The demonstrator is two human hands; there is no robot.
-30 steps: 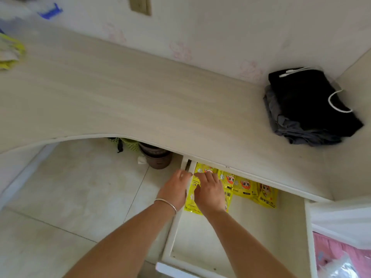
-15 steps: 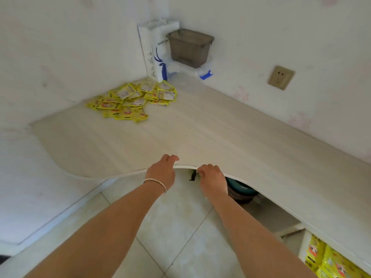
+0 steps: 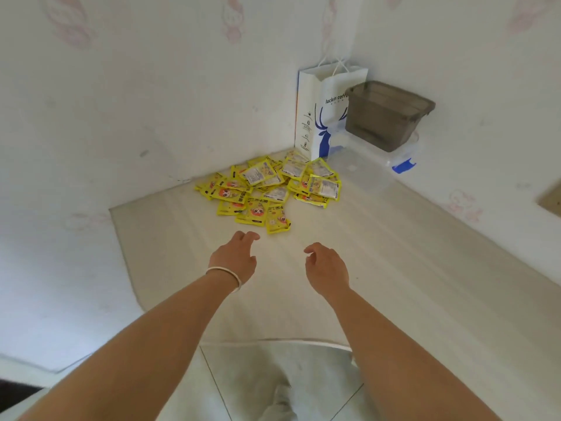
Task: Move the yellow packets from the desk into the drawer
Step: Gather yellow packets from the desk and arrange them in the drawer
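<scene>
A loose heap of several yellow packets lies on the pale wooden desk, in its far corner against the walls. My left hand, with a thin bracelet on the wrist, hovers over the desk just short of the nearest packet; its fingers are apart and empty. To its right, my right hand is at about the same distance from the heap, fingers curled loosely and holding nothing. The drawer is out of view.
A white paper bag with a blue deer print stands in the corner behind the heap. A brown see-through plastic box sits on a clear lidded container to its right. The desk's curved front edge runs below my arms.
One second ago both hands were at the drawer on the yellow packets inside it. They then passed the desk's front edge and now reach, empty, over the desk toward the heap in the corner.
</scene>
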